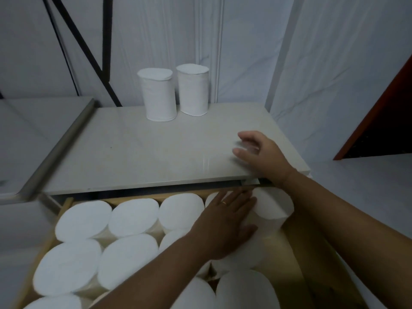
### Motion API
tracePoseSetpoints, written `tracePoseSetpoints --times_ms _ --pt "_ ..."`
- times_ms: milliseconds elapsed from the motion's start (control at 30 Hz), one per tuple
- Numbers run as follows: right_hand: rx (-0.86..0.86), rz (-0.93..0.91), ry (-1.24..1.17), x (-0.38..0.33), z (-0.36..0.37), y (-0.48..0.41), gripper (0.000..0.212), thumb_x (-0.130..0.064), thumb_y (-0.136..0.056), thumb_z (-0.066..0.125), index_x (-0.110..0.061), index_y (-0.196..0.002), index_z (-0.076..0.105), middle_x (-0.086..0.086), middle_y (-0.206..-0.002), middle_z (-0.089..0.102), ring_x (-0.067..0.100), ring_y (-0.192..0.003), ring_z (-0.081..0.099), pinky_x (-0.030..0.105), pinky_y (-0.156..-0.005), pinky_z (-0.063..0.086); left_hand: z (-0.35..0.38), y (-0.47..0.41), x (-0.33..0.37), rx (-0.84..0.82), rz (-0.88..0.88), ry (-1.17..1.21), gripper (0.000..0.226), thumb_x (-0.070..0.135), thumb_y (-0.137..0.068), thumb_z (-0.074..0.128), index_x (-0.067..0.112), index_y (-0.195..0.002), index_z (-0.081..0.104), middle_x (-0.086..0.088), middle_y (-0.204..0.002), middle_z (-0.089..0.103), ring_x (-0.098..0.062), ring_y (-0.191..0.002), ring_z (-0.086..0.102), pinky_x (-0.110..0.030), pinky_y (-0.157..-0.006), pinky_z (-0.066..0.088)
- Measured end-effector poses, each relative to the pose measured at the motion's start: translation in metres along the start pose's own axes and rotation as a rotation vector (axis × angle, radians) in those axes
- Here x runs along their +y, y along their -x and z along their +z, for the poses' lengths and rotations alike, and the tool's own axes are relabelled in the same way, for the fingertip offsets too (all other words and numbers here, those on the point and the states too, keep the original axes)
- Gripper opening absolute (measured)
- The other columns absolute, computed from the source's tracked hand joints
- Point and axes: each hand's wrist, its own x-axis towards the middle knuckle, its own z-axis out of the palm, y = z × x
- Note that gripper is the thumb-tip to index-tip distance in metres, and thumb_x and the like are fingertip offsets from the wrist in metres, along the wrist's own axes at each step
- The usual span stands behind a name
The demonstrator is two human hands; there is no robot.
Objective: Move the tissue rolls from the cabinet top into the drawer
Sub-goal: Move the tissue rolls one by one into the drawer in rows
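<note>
Pressing left hand [225,221] flat, fingers spread, on drawer [292,248] tissue rolls [133,217], right hand [260,156] open, empty, rolls unlabelled.

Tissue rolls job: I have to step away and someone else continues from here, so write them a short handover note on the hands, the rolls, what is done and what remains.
Left hand: flat, fingers spread, pressing on rolls inside the drawer, holding nothing.
Right hand: open and empty, blurred, above the right front part of the cabinet top.
Done: the drawer is open and nearly packed with upright rolls; one roll in the back right corner sits higher than the others.
Left: two rolls stand upright, close together, at the back of the cabinet top, the left roll and the right roll. Move both into the drawer.
</note>
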Motion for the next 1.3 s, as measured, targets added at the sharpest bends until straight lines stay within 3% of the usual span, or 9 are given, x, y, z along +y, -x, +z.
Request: tracePoseSetpoints --times_ms 133,333,533,700,833,933,1033,1167,1300 --pt "0.05 0.079 -0.154 -0.007 0.028 -0.049 0.054 -0.029 -0.082 0.07 -0.013 -0.129 0.049 0.001 -0.129 0.053 0.013 -0.118 0.05 0.02 -0.093 0.041 -0.001 0.0 0.0 -0.006 0.007 0.039 0.063 0.053 -0.096 0.024 0.026 -0.149 0.005 0.004 -0.159 0.001 -0.005 -0.141 -0.015 -0.026 -0.106 -0.023" --pt "-0.01 0.056 -0.203 -0.03 0.088 -0.116 0.074 -0.028 -0.073 0.079 -0.009 -0.134 0.041 0.01 -0.136 0.048 0.019 -0.123 0.047 0.03 -0.104 0.04 0.0 -0.001 -0.002 -0.011 0.021 0.106 0.063 0.054 -0.096 0.027 0.028 -0.149 0.004 0.007 -0.159 -0.003 -0.002 -0.135 -0.024 -0.023 -0.098 -0.032" --pt "-0.015 0.054 -0.207 -0.048 0.134 -0.169 0.088 -0.028 -0.072 0.08 -0.006 -0.14 0.03 0.011 -0.146 0.037 0.022 -0.132 0.038 0.027 -0.105 0.031 0.002 -0.002 -0.004 0.071 0.036 0.074 0.061 0.048 -0.096 0.036 0.017 -0.147 0.022 -0.003 -0.157 0.019 -0.019 -0.145 0.005 -0.037 -0.107 -0.026" --pt "-0.017 0.096 -0.272 -0.056 0.152 -0.2 0.088 -0.024 -0.071 0.081 -0.002 -0.138 0.029 0.012 -0.145 0.039 0.022 -0.131 0.041 0.026 -0.104 0.034 -0.001 -0.002 -0.003 0.06 0.017 0.115 0.06 0.044 -0.096 0.04 0.015 -0.147 0.027 -0.004 -0.156 0.024 -0.02 -0.145 0.004 -0.034 -0.113 -0.02" --pt "0.0 0.102 -0.337 -0.057 0.161 -0.215 0.08 -0.019 -0.067 0.084 -0.003 -0.13 0.037 0.011 -0.134 0.049 0.022 -0.12 0.05 0.026 -0.098 0.042 -0.004 0.0 -0.003 0.004 -0.039 -0.06 0.056 0.053 -0.092 0.033 0.024 -0.139 0.043 0.005 -0.146 0.043 -0.016 -0.14 0.027 -0.038 -0.119 0.002" --pt "-0.006 0.114 -0.344 -0.053 0.165 -0.22 0.089 -0.018 -0.064 0.085 -0.006 -0.133 0.031 0.01 -0.137 0.045 0.022 -0.123 0.046 0.033 -0.105 0.039 -0.003 0.001 -0.003 -0.013 -0.022 -0.016 0.057 0.052 -0.093 0.034 0.02 -0.14 0.04 0.002 -0.149 0.04 -0.017 -0.142 0.02 -0.041 -0.116 -0.011" --pt "-0.011 0.101 -0.31 -0.051 0.168 -0.223 0.094 -0.021 -0.063 0.086 -0.008 -0.135 0.027 0.01 -0.138 0.042 0.021 -0.124 0.044 0.032 -0.106 0.038 0.001 0.0 -0.004 0.016 -0.001 -0.07 0.057 0.052 -0.093 0.035 0.019 -0.139 0.04 0.0 -0.148 0.041 -0.019 -0.141 0.022 -0.037 -0.116 -0.01" --pt "-0.021 0.087 -0.218 -0.053 0.172 -0.225 0.092 -0.031 -0.058 0.088 -0.009 -0.131 0.036 0.008 -0.134 0.048 0.021 -0.121 0.047 0.035 -0.105 0.039 0.002 0.002 -0.002 0.048 -0.026 -0.054 0.056 0.054 -0.089 0.042 0.021 -0.135 0.047 0.003 -0.141 0.048 -0.019 -0.137 0.031 -0.037 -0.118 0.007" --pt "-0.003 0.091 -0.196 -0.054 0.171 -0.22 0.083 -0.031 -0.058 0.087 -0.008 -0.124 0.043 0.007 -0.126 0.053 0.02 -0.113 0.052 0.029 -0.095 0.042 0.001 0.002 -0.002 0.075 -0.009 -0.06 0.057 0.05 -0.093 0.04 0.018 -0.14 0.039 -0.001 -0.148 0.04 -0.02 -0.141 0.023 -0.039 -0.119 0.005"
